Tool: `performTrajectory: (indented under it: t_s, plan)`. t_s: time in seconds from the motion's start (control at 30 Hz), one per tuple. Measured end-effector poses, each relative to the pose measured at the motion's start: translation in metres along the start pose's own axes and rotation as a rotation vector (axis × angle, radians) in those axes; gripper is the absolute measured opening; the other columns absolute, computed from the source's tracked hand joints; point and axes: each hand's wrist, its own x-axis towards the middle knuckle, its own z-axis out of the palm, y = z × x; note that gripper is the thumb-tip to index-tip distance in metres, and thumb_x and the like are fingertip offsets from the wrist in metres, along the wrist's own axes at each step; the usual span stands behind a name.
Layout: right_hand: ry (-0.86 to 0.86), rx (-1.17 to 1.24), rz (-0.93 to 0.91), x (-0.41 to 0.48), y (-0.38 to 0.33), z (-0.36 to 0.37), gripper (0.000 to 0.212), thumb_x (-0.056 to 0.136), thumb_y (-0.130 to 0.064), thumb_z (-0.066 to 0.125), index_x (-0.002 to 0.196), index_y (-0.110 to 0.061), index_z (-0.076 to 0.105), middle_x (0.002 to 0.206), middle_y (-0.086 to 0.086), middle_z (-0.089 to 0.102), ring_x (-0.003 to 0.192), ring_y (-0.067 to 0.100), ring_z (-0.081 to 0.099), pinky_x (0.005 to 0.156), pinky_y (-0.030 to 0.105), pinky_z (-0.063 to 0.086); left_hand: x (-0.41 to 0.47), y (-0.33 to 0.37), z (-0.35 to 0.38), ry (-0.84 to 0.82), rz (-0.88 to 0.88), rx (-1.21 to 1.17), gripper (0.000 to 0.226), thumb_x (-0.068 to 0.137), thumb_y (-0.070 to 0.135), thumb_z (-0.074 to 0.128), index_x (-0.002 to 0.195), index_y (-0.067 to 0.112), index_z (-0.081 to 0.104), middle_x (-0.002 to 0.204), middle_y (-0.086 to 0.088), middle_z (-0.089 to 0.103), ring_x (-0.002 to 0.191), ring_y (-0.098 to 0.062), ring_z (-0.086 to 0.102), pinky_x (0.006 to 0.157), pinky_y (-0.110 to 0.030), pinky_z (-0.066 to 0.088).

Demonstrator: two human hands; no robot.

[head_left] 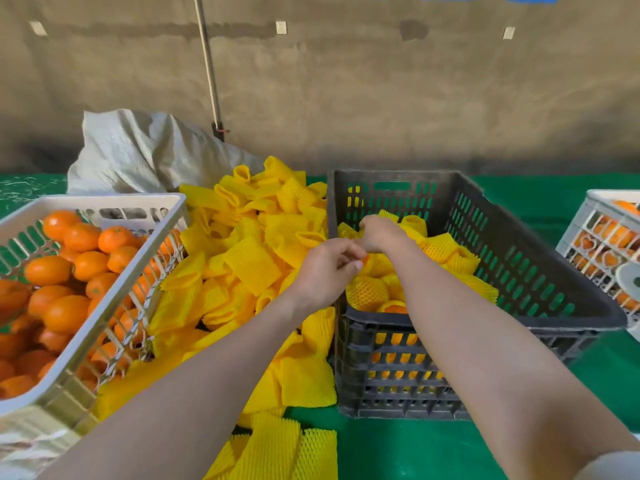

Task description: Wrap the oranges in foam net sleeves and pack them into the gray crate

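Observation:
Over the left side of the gray crate (526, 258), both my hands meet on one orange (364, 260) in a yellow foam net sleeve (379, 265). My right hand (381, 233) curls over its top from above. My left hand (327, 271) pinches the sleeve's near edge, where a bit of orange peel shows. Most of this fruit is hidden by the hands. Several sleeved oranges (367, 292) lie in the crate below. A heap of empty yellow sleeves (249, 261) covers the table left of the crate. Bare oranges (65, 313) fill a white basket (114, 202) at far left.
A second white basket (588, 216) with oranges stands at the right edge, a white tape roll (628, 282) against it. A gray woven sack (145, 150) lies behind the sleeve heap. A thin pole (209, 74) rises against the brown back wall. The table is green (398, 452).

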Motion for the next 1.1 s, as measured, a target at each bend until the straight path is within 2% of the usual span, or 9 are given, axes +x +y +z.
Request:
performTrajectory:
  t_s: [0.13,0.33,0.47,0.67,0.73,0.8,0.9,0.97,1.1]
  plan:
    - [0.338,0.115,-0.121,-0.039,-0.024,-0.024,0.044,0.090,-0.036,0.058,0.128,-0.014,0.052,0.130,0.010,0.056,0.120,0.031,0.049,0.091,0.040,0.043,-0.014,0.006,-0.035,-0.054,-0.136,-0.318,0.013,0.095,0.004,0.053,0.100,0.013,0.062,0.107,-0.008,0.063,0.100,-0.019,0.062,0.090,-0.031,0.051]
    - [0.659,0.449,-0.557,-0.127,-0.096,-0.019,0.028,0.087,-0.020,0.060,0.112,-0.007,0.060,0.112,0.011,0.062,0.108,0.026,0.055,0.091,0.032,0.040,-0.045,-0.007,-0.112,0.183,-0.250,-0.462,0.016,0.097,0.002,0.047,0.104,0.010,0.060,0.098,-0.006,0.064,0.082,-0.018,0.063,0.077,-0.033,0.052]
    - [0.390,0.476,-0.689,-0.153,-0.134,0.029,0.030,0.086,-0.015,0.061,0.114,-0.006,0.059,0.114,0.012,0.063,0.107,0.026,0.056,0.090,0.027,0.038,-0.072,-0.031,-0.152,0.316,-0.326,-0.453,0.017,0.096,0.001,0.047,0.097,0.012,0.060,0.088,-0.002,0.064,0.074,-0.015,0.061,0.070,-0.028,0.049]
    - [-0.262,0.033,-0.632,-0.146,-0.166,0.135,0.068,0.087,-0.015,0.061,0.146,-0.011,0.027,0.143,0.017,0.041,0.129,0.033,0.041,0.101,0.040,0.038,-0.105,-0.054,-0.176,0.356,-0.391,-0.399,0.020,0.096,0.000,0.049,0.090,0.016,0.060,0.085,-0.002,0.065,0.069,-0.014,0.062,0.067,-0.028,0.049]
    - [-0.333,-0.070,-0.576,-0.145,-0.175,0.162,0.073,0.086,-0.018,0.063,0.147,-0.014,0.023,0.147,0.014,0.032,0.131,0.033,0.035,0.104,0.040,0.036,-0.115,-0.058,-0.180,0.323,-0.387,-0.365,0.019,0.096,0.001,0.050,0.092,0.017,0.060,0.086,-0.001,0.066,0.071,-0.014,0.064,0.068,-0.029,0.051]
    - [-0.296,-0.115,-0.549,-0.142,-0.178,0.177,0.056,0.085,-0.022,0.064,0.135,-0.014,0.041,0.146,0.009,0.030,0.130,0.029,0.033,0.103,0.037,0.036,-0.125,-0.062,-0.184,0.276,-0.382,-0.307,0.017,0.096,0.004,0.052,0.095,0.019,0.061,0.091,0.000,0.067,0.076,-0.014,0.066,0.073,-0.032,0.053]
    - [-0.142,0.107,-0.507,-0.136,-0.176,0.169,0.035,0.086,-0.020,0.063,0.117,-0.004,0.057,0.133,0.013,0.047,0.121,0.026,0.046,0.096,0.033,0.039,-0.137,-0.071,-0.192,0.242,-0.377,-0.229,0.015,0.095,0.006,0.055,0.099,0.019,0.060,0.095,0.001,0.067,0.083,-0.015,0.067,0.080,-0.041,0.056]
    - [-0.042,0.416,-0.404,-0.135,-0.173,0.146,0.024,0.087,-0.014,0.064,0.104,0.002,0.062,0.107,0.021,0.062,0.094,0.024,0.057,0.080,0.035,0.040,-0.141,-0.077,-0.198,0.246,-0.382,-0.204,0.015,0.093,0.005,0.057,0.102,0.018,0.059,0.096,-0.001,0.066,0.092,-0.019,0.066,0.087,-0.046,0.053]
    - [-0.195,1.121,-0.212,-0.150,-0.173,0.099,0.009,0.091,-0.002,0.056,0.096,-0.004,0.063,0.078,0.004,0.065,0.066,0.006,0.062,0.057,0.025,0.050,-0.141,-0.081,-0.200,0.166,-0.461,-0.299,0.038,0.086,0.011,0.068,0.121,0.012,0.053,0.111,-0.005,0.063,0.109,-0.024,0.059,0.093,-0.042,0.049]
